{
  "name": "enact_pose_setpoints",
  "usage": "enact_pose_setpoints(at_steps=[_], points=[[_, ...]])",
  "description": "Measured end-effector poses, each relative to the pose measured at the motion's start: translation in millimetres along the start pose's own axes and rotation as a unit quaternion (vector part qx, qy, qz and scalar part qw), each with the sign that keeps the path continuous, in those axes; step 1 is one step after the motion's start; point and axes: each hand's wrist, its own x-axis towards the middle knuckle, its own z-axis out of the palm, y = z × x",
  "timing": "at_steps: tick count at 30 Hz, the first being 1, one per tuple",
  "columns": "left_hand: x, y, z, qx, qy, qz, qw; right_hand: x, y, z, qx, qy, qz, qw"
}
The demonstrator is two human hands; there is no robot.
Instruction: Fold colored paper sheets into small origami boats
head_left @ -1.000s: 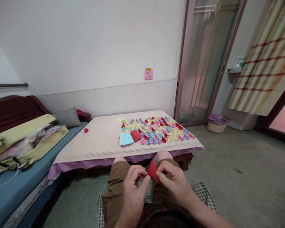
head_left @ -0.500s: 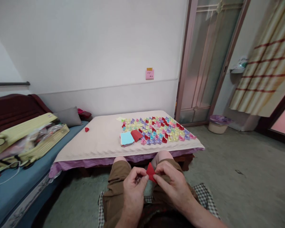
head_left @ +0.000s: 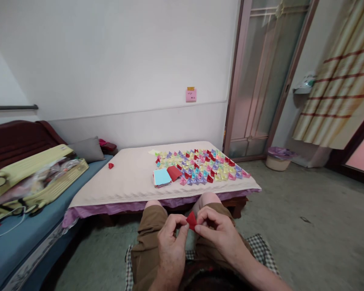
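Between my two hands, above my lap, is a small piece of folded red paper (head_left: 191, 221). My left hand (head_left: 172, 240) pinches its left side between thumb and forefinger. On the other side, the thumb and fingers of my right hand (head_left: 220, 232) close on its right edge. Beyond my knees, on the cream-covered low table (head_left: 124, 178), lies a stack of square paper sheets (head_left: 162, 178) with light blue on top. A red sheet (head_left: 174, 173) rests against that stack. To its right spread rows of small folded paper boats (head_left: 200, 165) in several colours.
A small red object (head_left: 111, 165) lies at the table's left. Further left, an open yellow suitcase (head_left: 36, 173) sits on a blue-covered sofa (head_left: 24, 238). A pink note (head_left: 191, 95) is on the wall. A lined bin (head_left: 278, 158) stands on the floor at right.
The red paper's upper point has come down, so the piece looks shorter and more compact. Both hands still grip it in nearly the same place.
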Motion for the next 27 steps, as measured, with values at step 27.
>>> enact_pose_setpoints(at_steps=[27], points=[[-1.3,-13.7,2.9,0.018,0.077,-0.006,0.997,-14.1,11.2,10.3,-0.211,0.037,-0.234,0.948]])
